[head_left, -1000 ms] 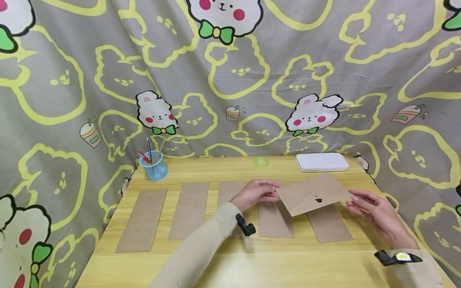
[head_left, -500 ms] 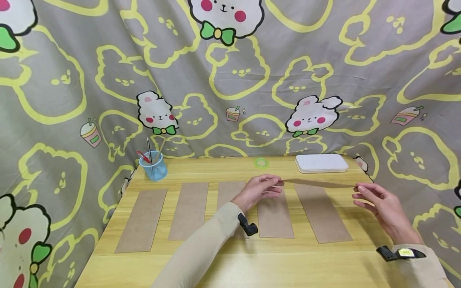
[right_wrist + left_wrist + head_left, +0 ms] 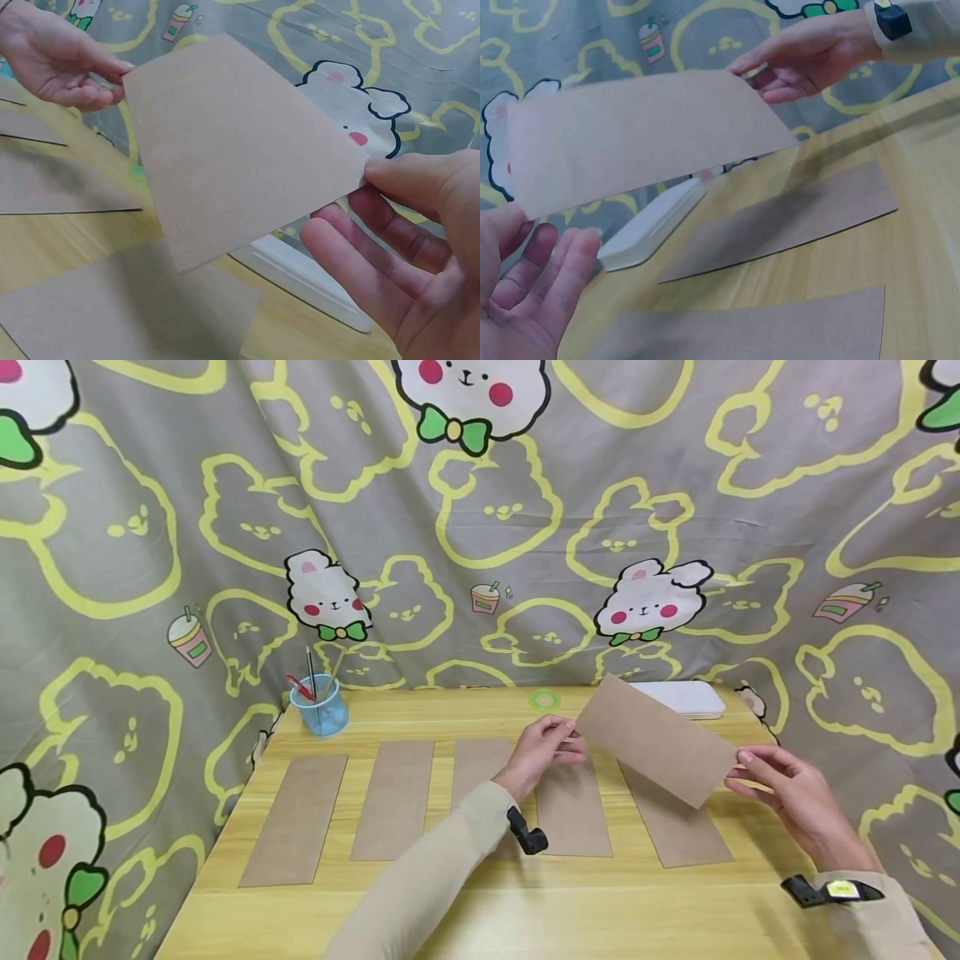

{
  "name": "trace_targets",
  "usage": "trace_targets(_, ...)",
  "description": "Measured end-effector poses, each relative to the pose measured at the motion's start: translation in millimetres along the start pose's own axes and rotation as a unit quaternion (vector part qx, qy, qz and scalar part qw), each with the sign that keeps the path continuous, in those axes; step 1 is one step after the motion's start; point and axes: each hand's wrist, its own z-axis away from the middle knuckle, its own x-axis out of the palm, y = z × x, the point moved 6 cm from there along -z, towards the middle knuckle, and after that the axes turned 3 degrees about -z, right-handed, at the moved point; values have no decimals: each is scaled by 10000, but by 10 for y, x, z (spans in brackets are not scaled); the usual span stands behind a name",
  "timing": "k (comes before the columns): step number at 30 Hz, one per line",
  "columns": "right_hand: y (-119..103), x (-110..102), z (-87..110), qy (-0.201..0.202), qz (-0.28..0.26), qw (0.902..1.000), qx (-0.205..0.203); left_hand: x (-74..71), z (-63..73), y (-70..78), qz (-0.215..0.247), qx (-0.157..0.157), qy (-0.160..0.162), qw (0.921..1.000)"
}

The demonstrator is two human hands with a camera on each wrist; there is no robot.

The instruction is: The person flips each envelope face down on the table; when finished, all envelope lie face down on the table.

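Note:
A brown rectangular card (image 3: 656, 743) is held up above the right part of the table, tilted, its plain face showing. My left hand (image 3: 536, 756) pinches its left edge between thumb and fingers. At the opposite end, my right hand (image 3: 802, 802) pinches the edge, thumb on the near face in the right wrist view. Beneath it lies a similar brown card (image 3: 682, 831), partly covered from sight. Beside that one is another card (image 3: 573, 818), below my left hand. Further left lie a card (image 3: 480, 764) partly hidden by my left arm, a card (image 3: 393, 802) and a card (image 3: 295, 820).
At the back right lies a flat white case (image 3: 693, 697), partly behind the held card. A blue mesh cup (image 3: 324, 710) with pens stands at the back left. A small green round item (image 3: 544, 698) lies near the back edge. Patterned cloth (image 3: 480, 527) surrounds the table.
The held card has turned over between both hands: a face with a small dark mark showed first, then the card was edge-on, and now a plain face shows. The cards on the table stayed put.

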Motion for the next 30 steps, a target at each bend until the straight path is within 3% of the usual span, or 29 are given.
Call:
trace_targets(13,96,-41,29,-49,-307,9995,52,136,-58,-24,465,-194,371,9980)
trace_targets(22,118,-225,85,76,-407,9990,138,374,-139,-133,957,-343,500,9936)
trace_targets(30,136,-367,179,234,-577,9976,299,674,-112,-259,1376,-539,708,9865)
